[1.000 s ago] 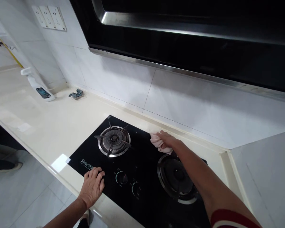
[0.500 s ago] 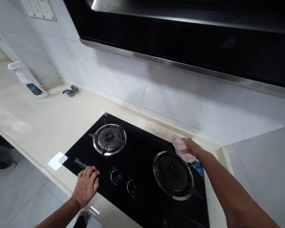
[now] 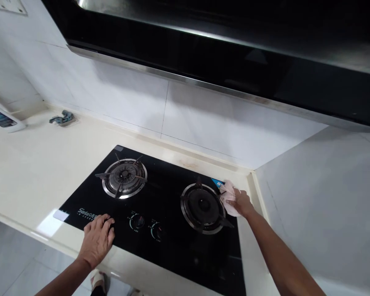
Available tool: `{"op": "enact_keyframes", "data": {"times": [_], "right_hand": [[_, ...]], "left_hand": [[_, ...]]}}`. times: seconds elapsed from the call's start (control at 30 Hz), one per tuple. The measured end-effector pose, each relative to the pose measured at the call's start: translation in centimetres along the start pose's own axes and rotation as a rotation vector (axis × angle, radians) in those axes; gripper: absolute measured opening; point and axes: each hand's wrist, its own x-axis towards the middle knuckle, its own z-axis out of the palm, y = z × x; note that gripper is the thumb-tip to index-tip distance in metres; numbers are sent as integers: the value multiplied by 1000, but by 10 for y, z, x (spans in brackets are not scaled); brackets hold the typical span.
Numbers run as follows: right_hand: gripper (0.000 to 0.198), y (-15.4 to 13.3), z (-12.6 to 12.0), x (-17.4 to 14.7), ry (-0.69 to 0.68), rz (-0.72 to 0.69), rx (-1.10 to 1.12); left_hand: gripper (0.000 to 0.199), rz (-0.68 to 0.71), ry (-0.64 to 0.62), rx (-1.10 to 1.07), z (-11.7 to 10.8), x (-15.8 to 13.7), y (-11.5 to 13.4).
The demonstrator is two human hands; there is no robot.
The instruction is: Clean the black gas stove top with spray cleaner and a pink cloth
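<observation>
My right hand (image 3: 242, 202) grips a pale pink cloth (image 3: 229, 198) at the right edge of the black gas stove (image 3: 169, 242), beside the right burner (image 3: 203, 209). Part of a blue sticker (image 3: 218, 183) shows just behind the cloth. Over at the stove's front left edge, my left hand (image 3: 97, 237) rests with fingers spread on the glass, next to the printed brand name. Two control knobs (image 3: 138, 221) sit to the right of that hand. The left burner (image 3: 125, 178) carries a dark metal pan support.
A black range hood (image 3: 203, 53) overhangs the stove. On the pale counter (image 3: 27, 164) at the left lie a crumpled dark teal cloth (image 3: 62, 118) and a white bottle (image 3: 6, 119), cut off by the frame. Tiled walls (image 3: 311, 197) close off the back and right side.
My right hand has moved the pink cloth from behind the right burner to its right side, uncovering part of the sticker. The view has turned right; my left hand stays on the stove edge.
</observation>
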Motion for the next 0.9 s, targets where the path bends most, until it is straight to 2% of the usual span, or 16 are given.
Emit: {"op": "enact_keyframes", "data": {"times": [0.27,0.43,0.57,0.7,0.9], "right_hand": [[70,-1,24,-102,11,76,30],[75,-20,37,-169,50,161,51],[86,-42,32,-201,54,252,61],[102,-53,26,-226,-14,261,60],[79,-63,31,-285,-22,152,19]], "left_hand": [[25,-1,-7,2,-3,7,2],[26,-15,-25,1,-2,10,3],[28,-26,-43,-4,-2,12,4],[27,-58,-81,-18,-3,14,5],[30,-77,-100,-47,-3,15,5]]}}
